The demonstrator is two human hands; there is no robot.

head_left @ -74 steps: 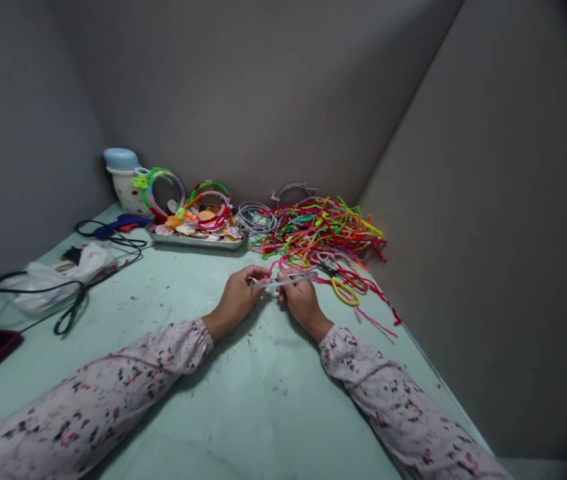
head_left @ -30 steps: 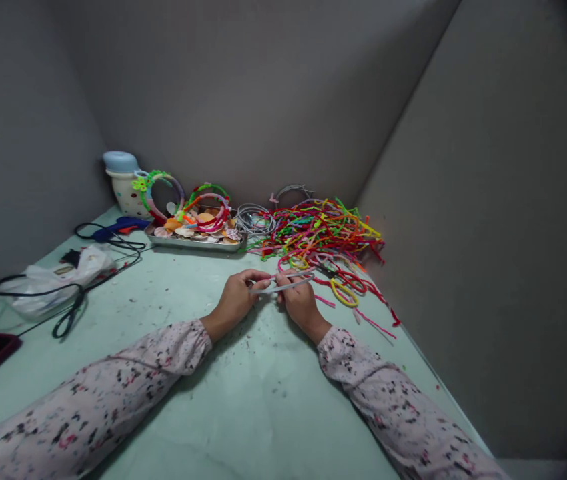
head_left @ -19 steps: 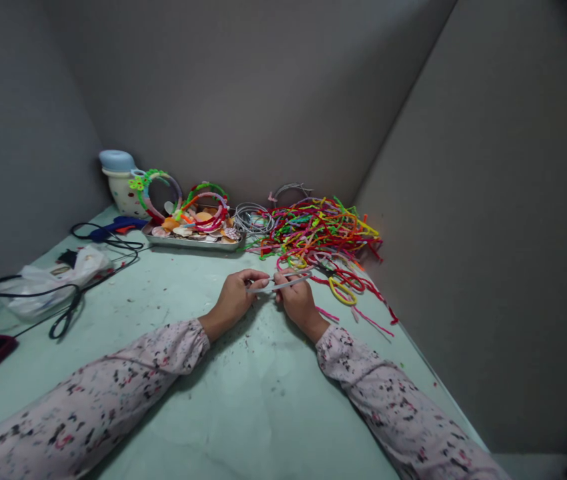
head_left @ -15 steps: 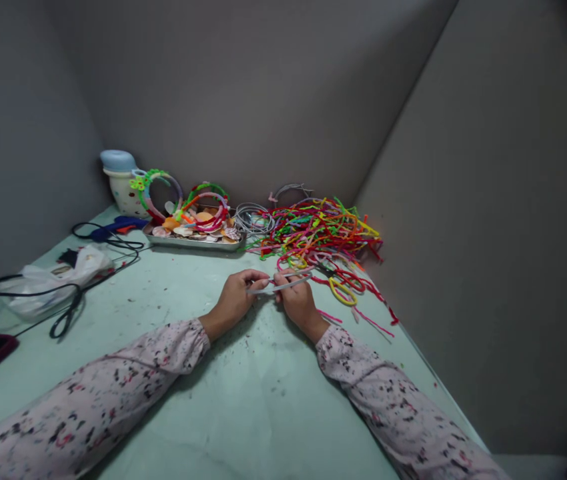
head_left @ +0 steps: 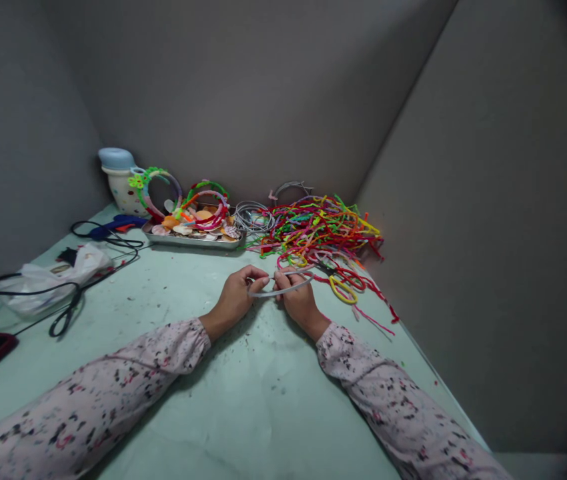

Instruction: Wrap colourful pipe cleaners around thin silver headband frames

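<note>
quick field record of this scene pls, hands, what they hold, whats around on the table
left hand: grip shut on the left end of the grey band
right hand: grip shut on the band nearer its right end
grey band: thin, curved, spanning both hands just above the table
behind hands: pile of coloured pipe cleaners
back left: metal tray with decorated hoops and shells, white jar with blue lid
far left: black scissors, plastic bag, black cords

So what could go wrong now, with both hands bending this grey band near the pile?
1. The grey band is bowed between the left hand and right hand; it may spring out of the fingertips.
2. The pile of coloured pipe cleaners lies just beyond; a slip could snag or scatter strands.
</note>
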